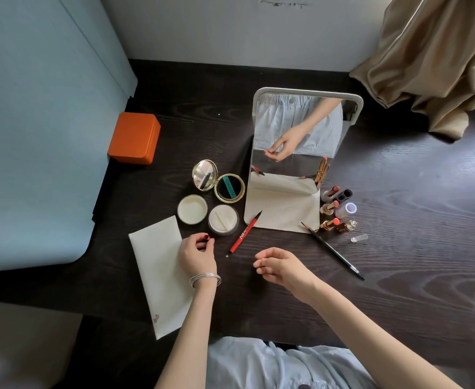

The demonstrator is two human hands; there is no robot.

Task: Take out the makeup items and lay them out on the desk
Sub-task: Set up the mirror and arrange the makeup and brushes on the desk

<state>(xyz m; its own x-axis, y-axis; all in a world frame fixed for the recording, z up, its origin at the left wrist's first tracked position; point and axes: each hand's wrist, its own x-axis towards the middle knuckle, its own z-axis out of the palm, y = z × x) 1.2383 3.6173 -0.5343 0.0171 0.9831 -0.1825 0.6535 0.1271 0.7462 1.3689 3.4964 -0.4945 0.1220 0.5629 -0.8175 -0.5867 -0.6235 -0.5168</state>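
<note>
Left hand (195, 255) rests on white pouch (160, 273), fingertips pinching small red cap (206, 237). Right hand (279, 265) hovers over worktop (399, 276), fingers loosely curled, holding nothing. Red eyeliner pen (243, 234) lies uncapped between hands, tip toward mirror (292, 164). Open compact (219, 182), powder jar (223, 219) and lid (192, 209) left of mirror; lipsticks (333, 207) clustered right; black pencil (333, 251) near them. Pen light, stiff, slick, likely rolls; grip mid-barrel, avoid wet tip. Compact hinge fragile.
</note>
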